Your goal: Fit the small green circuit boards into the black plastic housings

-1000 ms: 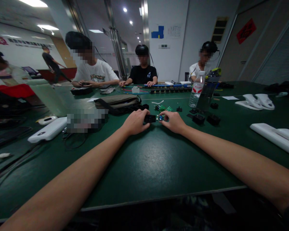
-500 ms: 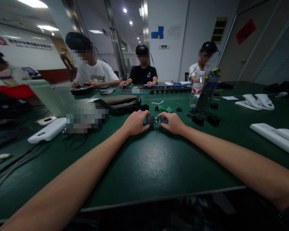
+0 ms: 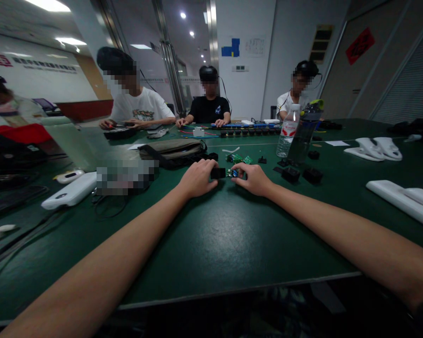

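Observation:
Between thumb and fingers, my left hand [image 3: 199,178] grips a small black box-shaped housing [image 3: 218,173]. My right hand [image 3: 254,179] pinches a small green circuit board [image 3: 234,173] with blue and pale parts on it. The board's left end points at the housing's right end; whether they touch I cannot tell. Just beyond my hands lie more green circuit boards [image 3: 246,160] and a white strip [image 3: 231,150]. To the right of them is a small black part [image 3: 262,160].
Black blocks [image 3: 290,174], a water bottle [image 3: 285,136] and a dark bottle [image 3: 305,136] stand right of my hands. A grey-brown bag [image 3: 176,148] lies behind my left hand. White devices [image 3: 70,190] are at the left. Several people sit across the green table [image 3: 225,244].
The black housing has turned slightly in my left hand and shows a darker face. My right hand has barely moved. Across the table, one person's hand has shifted left.

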The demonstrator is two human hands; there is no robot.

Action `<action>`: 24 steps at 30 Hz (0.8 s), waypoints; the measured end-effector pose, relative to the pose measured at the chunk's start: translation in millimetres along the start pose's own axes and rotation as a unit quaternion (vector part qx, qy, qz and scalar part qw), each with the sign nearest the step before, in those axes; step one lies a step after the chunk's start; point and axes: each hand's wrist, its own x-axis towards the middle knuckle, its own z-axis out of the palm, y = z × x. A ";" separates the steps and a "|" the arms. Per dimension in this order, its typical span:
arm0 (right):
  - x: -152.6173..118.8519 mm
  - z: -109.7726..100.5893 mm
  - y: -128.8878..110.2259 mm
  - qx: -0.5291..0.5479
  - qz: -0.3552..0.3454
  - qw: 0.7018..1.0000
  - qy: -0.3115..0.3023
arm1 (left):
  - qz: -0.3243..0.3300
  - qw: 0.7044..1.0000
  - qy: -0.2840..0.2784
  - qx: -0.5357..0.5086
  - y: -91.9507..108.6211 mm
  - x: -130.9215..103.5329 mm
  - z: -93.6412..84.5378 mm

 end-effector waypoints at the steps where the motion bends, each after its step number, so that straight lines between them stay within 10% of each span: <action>1: 0.0 0.3 0.1 0.001 0.000 1.000 -0.003 | -0.005 1.000 -0.002 -0.005 -0.3 0.0 0.0; 24: 3.1 3.1 0.7 -0.085 -0.066 0.984 -0.139 | -0.014 1.000 -0.009 0.015 -4.7 -0.2 3.4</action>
